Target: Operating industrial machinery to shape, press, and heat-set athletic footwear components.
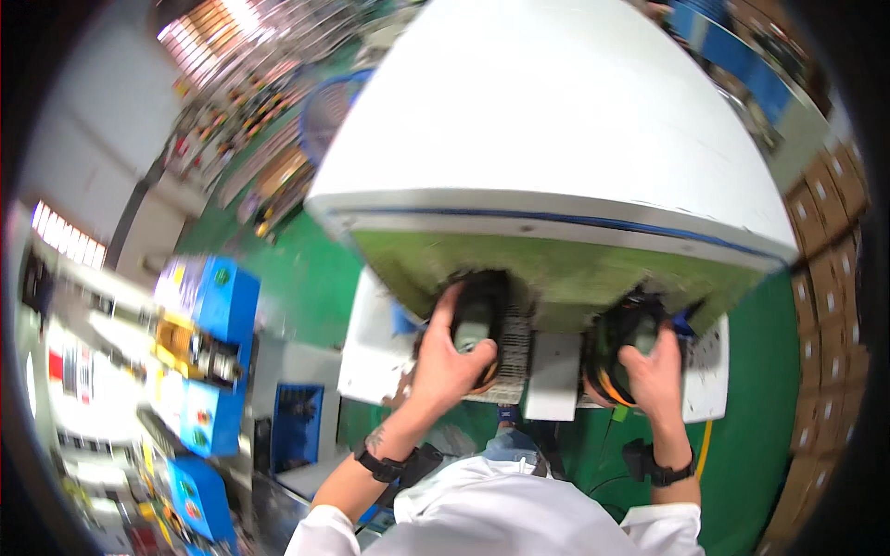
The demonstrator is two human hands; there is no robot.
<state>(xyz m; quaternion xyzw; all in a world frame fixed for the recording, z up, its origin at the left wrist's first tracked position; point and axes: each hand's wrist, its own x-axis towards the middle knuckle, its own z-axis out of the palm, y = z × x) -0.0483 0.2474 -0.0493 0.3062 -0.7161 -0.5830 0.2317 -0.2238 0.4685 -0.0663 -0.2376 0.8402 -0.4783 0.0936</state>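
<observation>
My left hand is wrapped round a dark shoe with a grey-green tongue and an orange edge low down. My right hand grips a second dark shoe, its orange edge facing me. The far ends of both shoes go in under the front of a large white machine, whose opening has a worn green lining. Those ends are hidden in shadow. Beneath each shoe lies a grated surface, with a white panel between the two.
Blue machine housings stand to the left, next to a blue bin. A large fan is behind the machine. Stacked cardboard boxes line the right side. The floor is green.
</observation>
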